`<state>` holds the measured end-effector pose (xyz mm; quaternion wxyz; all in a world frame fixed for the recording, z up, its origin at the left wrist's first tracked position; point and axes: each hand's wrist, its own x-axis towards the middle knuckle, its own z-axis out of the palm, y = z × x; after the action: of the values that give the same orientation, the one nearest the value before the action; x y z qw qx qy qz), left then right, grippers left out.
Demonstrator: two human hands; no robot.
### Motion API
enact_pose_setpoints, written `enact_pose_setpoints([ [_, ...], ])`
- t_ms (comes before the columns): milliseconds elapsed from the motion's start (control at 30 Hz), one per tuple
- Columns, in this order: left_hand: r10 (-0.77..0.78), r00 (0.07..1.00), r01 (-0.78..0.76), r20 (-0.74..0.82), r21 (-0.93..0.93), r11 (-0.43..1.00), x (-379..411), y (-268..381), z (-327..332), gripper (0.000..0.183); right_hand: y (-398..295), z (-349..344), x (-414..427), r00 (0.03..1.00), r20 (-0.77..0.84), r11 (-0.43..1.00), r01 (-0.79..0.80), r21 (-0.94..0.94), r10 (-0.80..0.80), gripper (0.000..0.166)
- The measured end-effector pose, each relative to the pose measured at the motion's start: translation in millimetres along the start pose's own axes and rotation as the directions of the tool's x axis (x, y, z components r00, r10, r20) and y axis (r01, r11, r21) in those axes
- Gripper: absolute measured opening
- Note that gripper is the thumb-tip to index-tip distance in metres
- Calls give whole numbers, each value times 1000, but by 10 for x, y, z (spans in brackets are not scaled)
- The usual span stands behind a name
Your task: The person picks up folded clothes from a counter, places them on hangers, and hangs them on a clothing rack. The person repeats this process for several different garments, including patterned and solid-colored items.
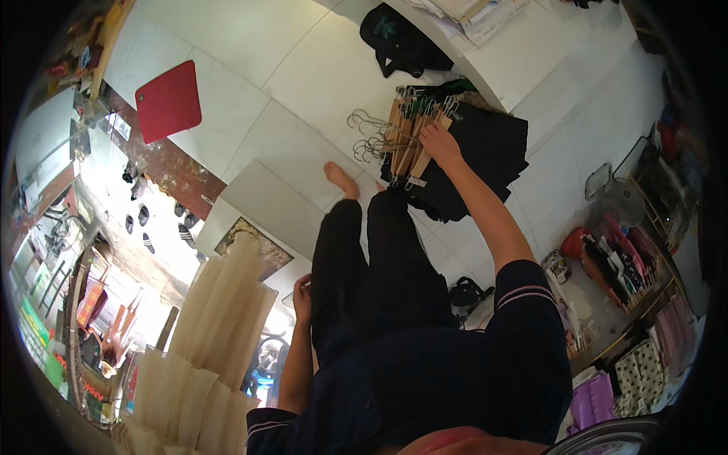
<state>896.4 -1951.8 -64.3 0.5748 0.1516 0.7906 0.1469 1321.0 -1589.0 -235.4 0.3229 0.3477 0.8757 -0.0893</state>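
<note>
My right hand [441, 143] reaches out to a bunch of wooden clip hangers [420, 149], with its fingers curled on the outermost one. The hangers' metal hooks [369, 136] point left, and metal clips [429, 105] show at their far ends. Black garments [489, 151] hang or lie beneath and beside the hangers; which of them are clipped is hidden. My left hand [303, 296] is down beside my left thigh, partly covered by the black trousers [344, 256], so its grip cannot be seen.
A black bag or folded cloth [398, 42] lies beside a white ledge [472, 51]. A red mat [169, 102] is near the doorway. Pale sheer fabric [216, 318] hangs close at my left. A standing fan [623, 199] and clothes racks [620, 267] are at right.
</note>
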Motion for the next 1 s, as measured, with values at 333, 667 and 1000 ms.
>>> enact_pose_setpoints([
  [333,-93,995,98,38,-154,983,-333,-316,162,34,185,4,137,937,272,927,286,-242,-218,49],
  [667,210,972,-223,108,133,966,49,-346,498,30,312,-564,-922,862,451,971,178,162,-233,48],
  [1000,288,318,-722,903,34,691,-374,2257,969,36,126,-1987,-2659,953,297,875,-194,445,61,41],
])
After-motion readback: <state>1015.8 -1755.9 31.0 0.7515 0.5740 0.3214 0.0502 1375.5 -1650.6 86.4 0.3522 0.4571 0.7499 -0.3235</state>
